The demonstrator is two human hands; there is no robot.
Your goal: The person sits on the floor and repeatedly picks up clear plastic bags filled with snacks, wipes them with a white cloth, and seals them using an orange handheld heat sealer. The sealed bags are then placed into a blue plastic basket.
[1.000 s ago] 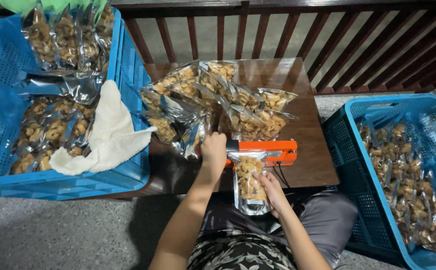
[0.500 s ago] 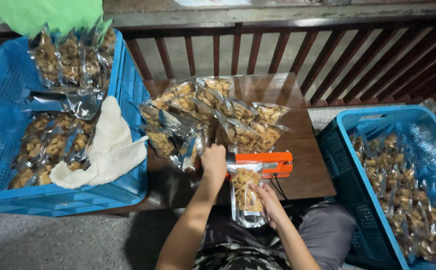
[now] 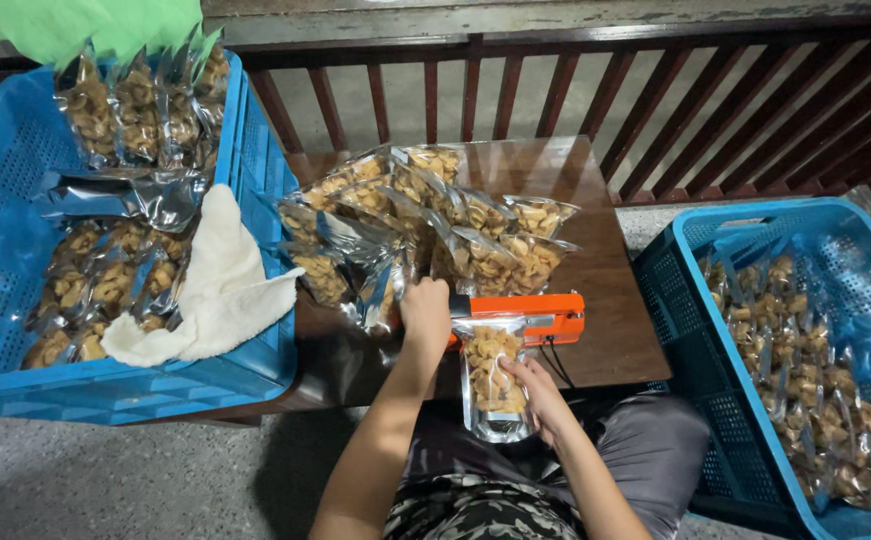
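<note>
Your left hand (image 3: 425, 308) sits just left of centre in the frame, fingers curled down over the left end of the orange heat sealer (image 3: 527, 318), pressing on its bar. Your right hand (image 3: 530, 390), a little lower and to the right, pinches the right edge of a clear snack pouch (image 3: 492, 378) with thumb and fingers closed on it; the pouch hangs from the sealer with its top edge caught under the bar and its lower half over your lap. The sealer lies near the front edge of the small brown wooden table (image 3: 610, 290), and a black cord drops from its right end. Behind it, toward the upper middle of the frame, a heap of filled pouches (image 3: 425, 225) covers most of the tabletop. At the left a blue crate (image 3: 115, 385) holds more pouches and a white cloth (image 3: 217, 285) draped over its right wall. At the right edge a second blue crate (image 3: 700, 240) holds rows of pouches.
</note>
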